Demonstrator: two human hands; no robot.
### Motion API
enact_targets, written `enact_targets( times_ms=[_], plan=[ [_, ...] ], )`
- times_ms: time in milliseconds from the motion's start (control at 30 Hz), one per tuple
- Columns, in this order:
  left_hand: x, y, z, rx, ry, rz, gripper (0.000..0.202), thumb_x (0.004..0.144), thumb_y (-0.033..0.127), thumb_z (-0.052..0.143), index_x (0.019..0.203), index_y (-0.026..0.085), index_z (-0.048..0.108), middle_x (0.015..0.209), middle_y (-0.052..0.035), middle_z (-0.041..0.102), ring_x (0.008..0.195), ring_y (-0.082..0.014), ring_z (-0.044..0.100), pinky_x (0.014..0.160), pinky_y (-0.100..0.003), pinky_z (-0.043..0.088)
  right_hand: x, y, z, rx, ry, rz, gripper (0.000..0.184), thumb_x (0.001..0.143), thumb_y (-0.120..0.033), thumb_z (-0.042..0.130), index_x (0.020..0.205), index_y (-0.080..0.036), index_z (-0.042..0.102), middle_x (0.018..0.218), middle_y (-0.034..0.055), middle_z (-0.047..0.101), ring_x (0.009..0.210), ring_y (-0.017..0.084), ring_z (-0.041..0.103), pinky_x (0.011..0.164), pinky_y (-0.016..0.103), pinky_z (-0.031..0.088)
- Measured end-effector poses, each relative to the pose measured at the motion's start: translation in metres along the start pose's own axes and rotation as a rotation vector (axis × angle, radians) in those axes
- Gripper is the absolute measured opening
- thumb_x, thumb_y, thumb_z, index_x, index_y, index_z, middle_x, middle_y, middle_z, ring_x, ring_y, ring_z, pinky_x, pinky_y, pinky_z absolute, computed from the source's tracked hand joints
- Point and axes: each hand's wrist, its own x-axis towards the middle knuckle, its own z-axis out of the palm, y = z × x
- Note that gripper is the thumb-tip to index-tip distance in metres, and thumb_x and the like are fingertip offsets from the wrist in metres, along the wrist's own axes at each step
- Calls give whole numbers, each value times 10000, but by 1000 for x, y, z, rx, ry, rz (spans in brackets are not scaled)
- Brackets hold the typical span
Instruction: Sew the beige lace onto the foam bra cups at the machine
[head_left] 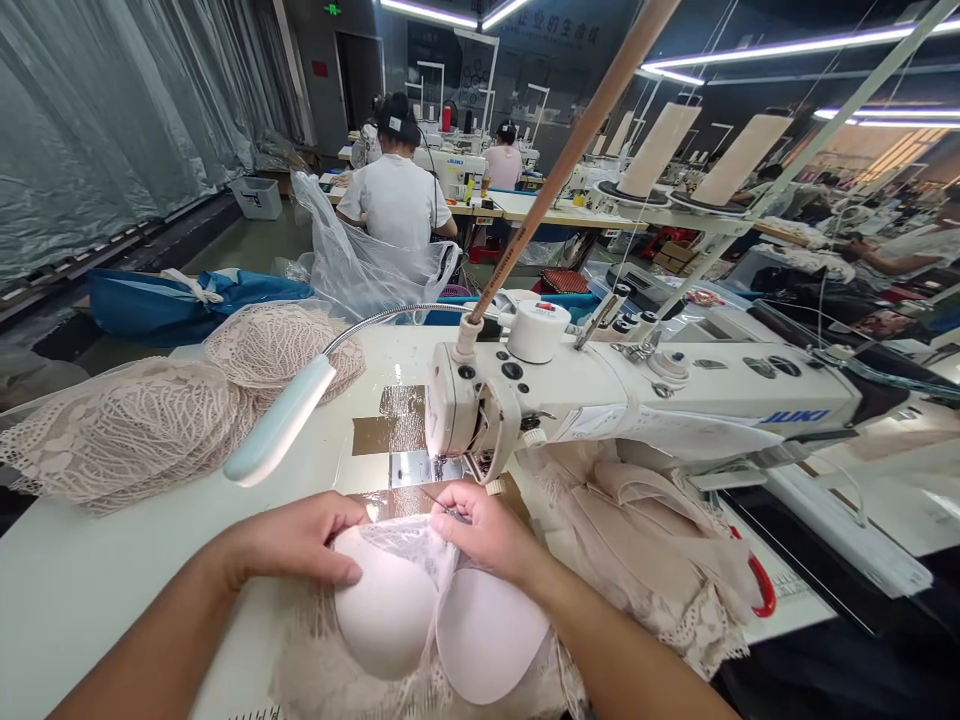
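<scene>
A pale pink padded bra piece [390,620] with lace lies on the white table in front of a white sewing machine [600,395]. My left hand [300,540] rests curled over the left cup, thumb pressing on it. My right hand [487,525] pinches the lace edge [409,540] between the cups, together with a thin dark tool whose tip points toward the needle plate [409,467]. The right cup [487,635] lies under my right wrist. Both hands sit just short of the presser foot [472,465].
A stack of lace cup pieces [172,410] fills the table's left. A gooseneck lamp [281,420] hangs over the middle. More beige fabric [652,530] and red-handled scissors [761,585] lie on the right. People sit with their backs turned at machines further back [394,195].
</scene>
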Motion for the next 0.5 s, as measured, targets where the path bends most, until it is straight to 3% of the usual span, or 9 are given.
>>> enact_targets(
  times_ms=[133,233,333,500],
  plan=[
    [-15,5,-10,7,219,-49,301,729,421,730,798,140,647,739,-9,601,669,-147,527,582,-217,365,-2,-1,-2,46,-274,-53,162,833,-293,589,735,-166,611,698,-12,598,678,134,564,650,239,438],
    [-12,11,-1,11,277,-27,309,738,433,718,779,138,633,700,6,567,639,-131,492,570,-215,349,1,-3,4,111,-163,-112,247,903,-373,504,837,-169,627,829,21,638,801,156,586,765,271,449],
    [-3,15,12,69,273,26,292,745,415,705,746,135,621,672,16,530,624,-121,451,551,-212,322,4,-5,11,125,-53,-120,235,809,-366,635,941,-171,629,842,16,625,793,162,568,731,271,449],
    [8,13,25,84,315,60,277,738,389,711,759,140,591,667,33,493,607,-106,414,529,-201,303,4,-10,17,53,24,-174,82,763,-247,633,739,-173,608,698,-26,556,665,128,485,624,245,388]
  ],
)
